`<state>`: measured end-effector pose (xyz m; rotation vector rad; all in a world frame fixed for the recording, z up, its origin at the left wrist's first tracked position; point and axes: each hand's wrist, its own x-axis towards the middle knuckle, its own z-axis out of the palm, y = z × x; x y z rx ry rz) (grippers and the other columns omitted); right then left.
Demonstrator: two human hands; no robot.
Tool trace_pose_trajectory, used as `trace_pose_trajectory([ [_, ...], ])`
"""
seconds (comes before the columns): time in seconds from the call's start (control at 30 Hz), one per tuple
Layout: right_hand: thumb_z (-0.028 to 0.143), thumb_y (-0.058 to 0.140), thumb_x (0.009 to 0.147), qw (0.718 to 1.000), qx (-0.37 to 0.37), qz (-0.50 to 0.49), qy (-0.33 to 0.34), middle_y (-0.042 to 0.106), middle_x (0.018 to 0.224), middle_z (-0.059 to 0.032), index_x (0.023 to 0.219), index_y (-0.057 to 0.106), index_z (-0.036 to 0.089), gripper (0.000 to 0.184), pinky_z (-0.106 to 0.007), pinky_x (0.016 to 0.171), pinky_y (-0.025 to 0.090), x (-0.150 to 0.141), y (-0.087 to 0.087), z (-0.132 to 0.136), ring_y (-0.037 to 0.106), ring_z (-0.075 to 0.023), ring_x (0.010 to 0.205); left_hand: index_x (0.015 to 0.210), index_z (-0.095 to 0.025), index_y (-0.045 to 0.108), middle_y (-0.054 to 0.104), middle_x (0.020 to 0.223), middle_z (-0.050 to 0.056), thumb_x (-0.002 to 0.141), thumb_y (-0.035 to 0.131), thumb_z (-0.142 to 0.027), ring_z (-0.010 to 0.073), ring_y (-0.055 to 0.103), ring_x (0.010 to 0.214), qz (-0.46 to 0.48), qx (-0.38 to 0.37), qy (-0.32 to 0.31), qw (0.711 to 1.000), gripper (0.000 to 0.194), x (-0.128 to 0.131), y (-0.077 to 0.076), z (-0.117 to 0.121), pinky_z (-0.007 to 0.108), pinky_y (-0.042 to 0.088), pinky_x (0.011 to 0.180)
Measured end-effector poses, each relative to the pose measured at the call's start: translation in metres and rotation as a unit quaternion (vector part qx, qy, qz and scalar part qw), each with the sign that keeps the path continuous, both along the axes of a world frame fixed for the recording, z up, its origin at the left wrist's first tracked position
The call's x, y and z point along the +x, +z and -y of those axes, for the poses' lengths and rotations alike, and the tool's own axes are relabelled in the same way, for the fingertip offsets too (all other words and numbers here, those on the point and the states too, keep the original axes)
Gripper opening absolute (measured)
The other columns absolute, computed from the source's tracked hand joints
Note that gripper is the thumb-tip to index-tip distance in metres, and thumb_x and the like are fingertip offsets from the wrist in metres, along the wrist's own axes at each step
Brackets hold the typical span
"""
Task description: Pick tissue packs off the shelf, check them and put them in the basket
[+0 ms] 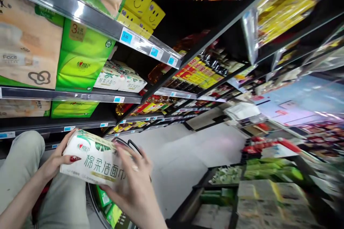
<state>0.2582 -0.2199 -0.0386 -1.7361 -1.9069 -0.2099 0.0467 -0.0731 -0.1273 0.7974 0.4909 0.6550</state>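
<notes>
Could drop the white pack [94, 159] onto the green packs [114, 215] inside the black basket [90, 200], or past its rim; likeliest cause, slackening at one end with only a loose hold at the other. Could also dent the wrapper by squeezing too hard (seems pliable, though hard to judge by eye). Might catch the raised handle [134, 146] of the basket by swinging the right knuckles too low.

Holding the pack tilted, lettered face toward the camera, above the basket and reaching past its left side. Gripping the left end with the left hand [55, 161], thumb laid across the front, other fingers mostly hidden behind. Bracketing the opposite end with the right hand [137, 175], above the basket's right side, fingers apart and blurred over the upper edge, thumb at the lower. Cannot tell how firmly pressed.
</notes>
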Motion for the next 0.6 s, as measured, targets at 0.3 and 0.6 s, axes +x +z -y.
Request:
trace_pose_trajectory([
  [0.3, 0.082, 0.065, 0.076, 0.620, 0.020, -0.747, -0.241, 0.066, 0.141, -0.0180, 0.160, 0.036, 0.020, 0.108, -0.056, 0.102, 0.054, -0.014, -0.057, 0.029, 0.066, -0.0398, 0.125, 0.160, -0.030, 0.039, 0.074, 0.132, 0.006, 0.062, 0.087, -0.039, 0.0337, 0.073, 0.108, 0.022, -0.073, -0.014, 0.997, 0.109, -0.010, 0.016, 0.007, 0.028, 0.057, 0.073],
  [0.6, 0.071, 0.067, 0.079, 0.593, -0.015, -0.779, -0.202, 0.079, 0.116, -0.0130, 0.151, 0.053, 0.020, 0.089, -0.061, 0.098, 0.059, -0.023, -0.045, 0.022, 0.070, -0.0427, 0.118, 0.162, -0.027, 0.035, 0.075, 0.129, 0.009, 0.064, 0.086, -0.041, 0.0406, 0.066, 0.124, -0.022, -0.082, -0.025, 0.996, 0.111, -0.019, 0.016, 0.004, 0.038, 0.060, 0.090],
])
